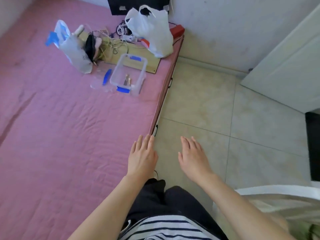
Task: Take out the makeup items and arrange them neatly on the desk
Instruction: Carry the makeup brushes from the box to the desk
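A clear plastic box (138, 73) with blue clips stands open on the pink bed (60, 127), far ahead of me. A few small makeup sticks (127, 80) lie inside it. Its clear lid (100, 82) with a blue clip lies on the bed just left of the box. My left hand (142, 157) is flat and empty over the bed's near right edge. My right hand (193, 157) hovers beside it over the floor tiles, fingers spread, holding nothing. Both hands are well short of the box.
Behind the box lies a wooden board (149, 64) with tangled cables (119, 37), a white plastic bag (152, 32) and a blue-and-grey bag (72, 47). A white door (285, 70) stands at right. My legs and striped shirt fill the bottom.
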